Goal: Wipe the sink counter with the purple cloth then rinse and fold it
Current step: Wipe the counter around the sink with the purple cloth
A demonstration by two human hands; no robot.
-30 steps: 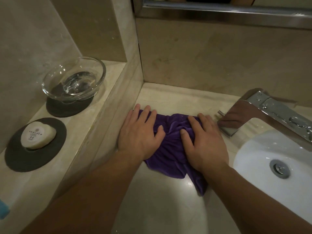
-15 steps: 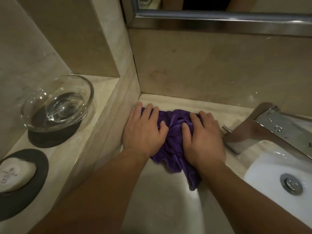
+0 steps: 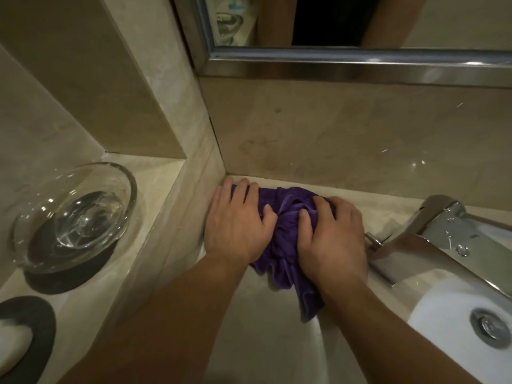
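Note:
The purple cloth (image 3: 285, 245) lies bunched on the beige sink counter (image 3: 257, 345), pushed into the back left corner where the wall meets the raised ledge. My left hand (image 3: 238, 220) presses flat on the cloth's left part, its fingertips touching the corner. My right hand (image 3: 332, 236) is on the right part, with fingers and thumb curled into a gathered fold. A tail of cloth trails toward me beneath my right wrist. Both forearms hide part of the counter.
A chrome faucet (image 3: 443, 228) stands just right of my right hand, above the white basin (image 3: 443, 311) with its drain (image 3: 489, 327). On the left ledge sit a glass bowl (image 3: 74, 217) and a soap bar (image 3: 11, 342), each on a dark coaster. A mirror frame (image 3: 360, 62) runs above.
Both hands have slid the cloth away from me into the back corner. My right fingers have gone from flat to curled, and the cloth is more bunched.

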